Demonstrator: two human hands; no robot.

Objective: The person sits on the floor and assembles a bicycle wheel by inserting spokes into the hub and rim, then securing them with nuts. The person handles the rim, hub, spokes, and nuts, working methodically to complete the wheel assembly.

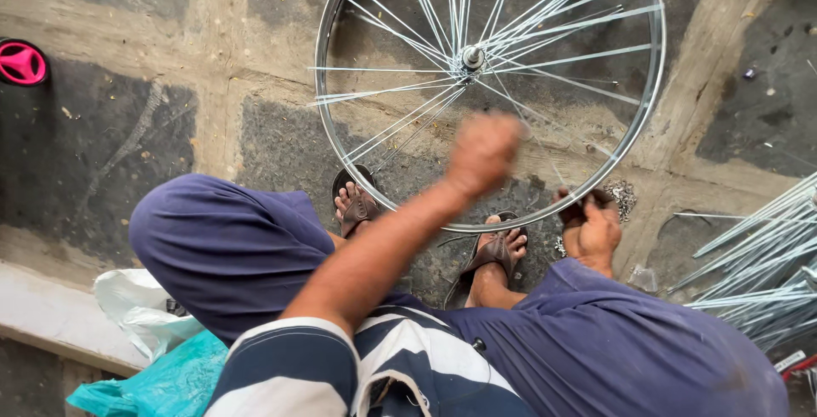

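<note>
Wheel rim point(655, 85) upright on floor, upper centre of frame, btwn my feet.
My left hand point(483, 153) blurred, fisted over spokes point(545, 21), grip unclear; right hand point(596, 231) closed on lower rim. Light, stiff hoop; thin spokes bend, so hold rim.

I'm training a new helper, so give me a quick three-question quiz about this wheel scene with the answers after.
1. True or false: the wheel rim lies on the floor in front of the seated person's feet.
2. Which hand touches the rim's edge? A) the left hand B) the right hand
3. Fill in: the loose bundle of spokes lies to the person's ____ side.

Key
1. True; both sandalled feet sit at its near edge.
2. B; the right hand rests at the rim's lower right, while the left hand is raised over the spokes, blurred, its grip unclear.
3. Right.
</note>
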